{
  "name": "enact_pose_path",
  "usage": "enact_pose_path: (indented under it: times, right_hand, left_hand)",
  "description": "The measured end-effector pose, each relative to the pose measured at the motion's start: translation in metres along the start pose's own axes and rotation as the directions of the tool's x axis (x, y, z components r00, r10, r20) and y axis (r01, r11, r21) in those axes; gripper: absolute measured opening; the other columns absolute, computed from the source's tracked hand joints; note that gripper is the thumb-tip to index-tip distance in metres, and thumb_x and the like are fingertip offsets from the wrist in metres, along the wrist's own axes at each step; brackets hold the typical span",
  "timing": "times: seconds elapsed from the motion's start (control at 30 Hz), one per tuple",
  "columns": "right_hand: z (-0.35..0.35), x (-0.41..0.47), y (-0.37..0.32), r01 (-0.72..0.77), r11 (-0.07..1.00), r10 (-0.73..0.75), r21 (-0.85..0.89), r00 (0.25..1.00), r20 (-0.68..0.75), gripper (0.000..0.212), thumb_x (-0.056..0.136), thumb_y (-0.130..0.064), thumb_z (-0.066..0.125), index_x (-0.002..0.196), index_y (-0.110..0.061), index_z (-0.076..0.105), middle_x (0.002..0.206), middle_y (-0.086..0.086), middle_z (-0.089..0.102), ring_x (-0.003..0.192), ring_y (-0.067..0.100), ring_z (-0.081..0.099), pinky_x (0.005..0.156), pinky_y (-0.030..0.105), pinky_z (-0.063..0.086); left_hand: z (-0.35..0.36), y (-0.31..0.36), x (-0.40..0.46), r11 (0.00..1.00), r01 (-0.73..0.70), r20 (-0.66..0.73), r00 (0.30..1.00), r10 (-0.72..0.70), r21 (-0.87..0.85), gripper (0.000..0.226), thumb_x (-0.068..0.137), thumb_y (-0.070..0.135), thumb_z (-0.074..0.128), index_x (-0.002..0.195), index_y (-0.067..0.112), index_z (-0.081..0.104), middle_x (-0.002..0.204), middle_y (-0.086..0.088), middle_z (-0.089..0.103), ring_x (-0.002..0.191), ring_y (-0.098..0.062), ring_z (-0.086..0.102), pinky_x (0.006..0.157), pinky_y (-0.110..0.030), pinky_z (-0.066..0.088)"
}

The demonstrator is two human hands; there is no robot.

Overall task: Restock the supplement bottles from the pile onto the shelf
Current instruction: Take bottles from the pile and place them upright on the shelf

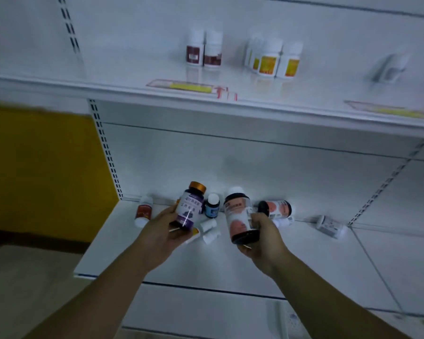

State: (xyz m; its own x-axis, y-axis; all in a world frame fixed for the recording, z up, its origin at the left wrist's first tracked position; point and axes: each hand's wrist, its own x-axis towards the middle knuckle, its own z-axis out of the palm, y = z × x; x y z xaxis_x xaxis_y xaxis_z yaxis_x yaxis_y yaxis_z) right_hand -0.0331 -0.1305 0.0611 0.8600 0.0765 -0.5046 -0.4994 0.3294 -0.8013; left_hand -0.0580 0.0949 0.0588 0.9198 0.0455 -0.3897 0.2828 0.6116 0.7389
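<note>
Both hands are loaded. My left hand (160,231) is wrapped around a purple-labelled bottle (190,209) with an orange cap, fingers (175,232) curled on its lower half. My right hand (262,237) grips a dark bottle with a pink label (240,216), white cap tilted away from me, fingers pressed to its right side. Both bottles are held above the lower shelf (142,243), clear of the pile.

The remaining pile lies at the back of that shelf: a small blue-labelled bottle (212,207) upright, a red-labelled bottle (143,211), several small white bottles (209,231) on their sides, and a second pink-labelled bottle (275,208) lying down. One pale bottle (329,226) lies well apart to the right.

The upper shelf (255,104) carries upright maroon-labelled bottles (203,51) and yellow-labelled bottles (273,59), with bare space on both flanks.

Risks, in my judgement: the pink-labelled bottle is held low and tilted, so it could slip on the lift. Placing both hands at once near the standing rows could topple them. The picture is dim and blurred, so labels may be mismatched.
</note>
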Motion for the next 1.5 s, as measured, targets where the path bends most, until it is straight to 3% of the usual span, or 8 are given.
enact_pose_path:
  times: [0.2, 0.4, 0.53, 0.73, 0.9, 1.17, 1.27, 1.5]
  right_hand:
    - [0.008, -0.103, -0.015, 0.032, 0.982, -0.071, 0.184, 0.976, 0.206, 0.054, 0.071, -0.043, 0.066, 0.117, -0.015, 0.058, 0.103, 0.014, 0.071, 0.089, 0.025, 0.071, 0.069, 0.037, 0.055]
    - [-0.01, -0.179, -0.044, 0.262, 0.962, -0.274, 0.081, 0.929, 0.25, 0.052, 0.072, -0.032, 0.061, 0.118, -0.009, 0.056, 0.107, 0.018, 0.069, 0.094, 0.03, 0.067, 0.072, 0.041, 0.055]
    - [-0.024, -0.213, -0.078, 0.377, 0.919, -0.394, 0.113, 0.888, 0.239, 0.046, 0.07, -0.03, 0.053, 0.109, -0.006, 0.058, 0.101, 0.02, 0.066, 0.095, 0.034, 0.062, 0.092, 0.052, 0.046]
    - [-0.063, -0.247, -0.132, 0.556, 0.825, -0.562, 0.105, 0.784, 0.264, 0.042, 0.079, -0.043, 0.055, 0.11, -0.014, 0.061, 0.092, 0.008, 0.071, 0.081, 0.021, 0.068, 0.073, 0.041, 0.057]
    - [-0.126, -0.271, -0.181, 0.633, 0.772, -0.63, 0.059, 0.748, 0.207, 0.048, 0.071, -0.034, 0.064, 0.116, -0.019, 0.058, 0.101, 0.01, 0.069, 0.088, 0.026, 0.066, 0.067, 0.041, 0.056]
    - [-0.221, -0.287, -0.254, 0.713, 0.701, -0.711, -0.014, 0.701, 0.054, 0.04, 0.078, -0.032, 0.062, 0.114, -0.014, 0.058, 0.109, 0.016, 0.068, 0.098, 0.034, 0.065, 0.091, 0.052, 0.051]
    - [-0.242, -0.286, -0.273, 0.708, 0.706, -0.708, 0.011, 0.706, 0.009, 0.024, 0.091, -0.026, 0.052, 0.113, -0.015, 0.055, 0.11, 0.017, 0.067, 0.097, 0.034, 0.066, 0.087, 0.051, 0.053]
    - [-0.294, -0.283, -0.315, 0.763, 0.644, -0.759, -0.046, 0.631, -0.162, 0.028, 0.091, -0.039, 0.055, 0.114, -0.023, 0.051, 0.103, 0.011, 0.07, 0.089, 0.03, 0.07, 0.071, 0.044, 0.058]
  left_hand:
    - [0.048, 0.022, -0.098, 0.993, 0.059, 0.183, 0.982, -0.04, -0.102, 0.022, 0.087, 0.014, 0.049, 0.102, 0.006, 0.063, 0.091, -0.019, 0.071, 0.074, -0.033, 0.066, 0.062, -0.037, 0.057]
    - [0.092, 0.031, -0.163, 0.997, -0.06, 0.38, 0.924, 0.037, 0.049, 0.035, 0.075, 0.017, 0.053, 0.11, 0.01, 0.058, 0.097, -0.016, 0.063, 0.078, -0.026, 0.061, 0.065, -0.033, 0.053]
    - [0.129, 0.038, -0.189, 0.977, -0.185, 0.48, 0.87, 0.114, 0.104, 0.041, 0.075, 0.014, 0.057, 0.116, 0.016, 0.059, 0.098, -0.011, 0.068, 0.087, -0.029, 0.064, 0.069, -0.034, 0.055]
    - [0.208, 0.035, -0.218, 0.973, -0.224, 0.53, 0.834, 0.156, 0.065, 0.045, 0.073, 0.016, 0.057, 0.117, 0.011, 0.057, 0.1, -0.016, 0.07, 0.094, -0.033, 0.067, 0.067, -0.035, 0.057]
    - [0.29, 0.01, -0.228, 0.97, -0.24, 0.575, 0.799, 0.176, 0.038, 0.036, 0.08, 0.009, 0.053, 0.116, 0.012, 0.055, 0.096, -0.017, 0.065, 0.084, -0.031, 0.066, 0.065, -0.034, 0.057]
    - [0.401, -0.036, -0.225, 0.94, -0.32, 0.632, 0.755, 0.174, 0.123, 0.021, 0.092, 0.013, 0.051, 0.111, 0.015, 0.059, 0.099, -0.01, 0.07, 0.088, -0.023, 0.066, 0.071, -0.033, 0.057]
    - [0.433, -0.042, -0.219, 0.935, -0.323, 0.649, 0.745, 0.155, 0.147, 0.017, 0.092, 0.008, 0.05, 0.106, 0.01, 0.06, 0.09, -0.008, 0.073, 0.083, -0.022, 0.068, 0.069, -0.033, 0.057]
    - [0.51, -0.057, -0.196, 0.931, -0.293, 0.754, 0.656, 0.031, 0.217, 0.026, 0.094, 0.01, 0.045, 0.118, 0.012, 0.056, 0.113, -0.017, 0.065, 0.093, -0.027, 0.065, 0.077, -0.039, 0.057]
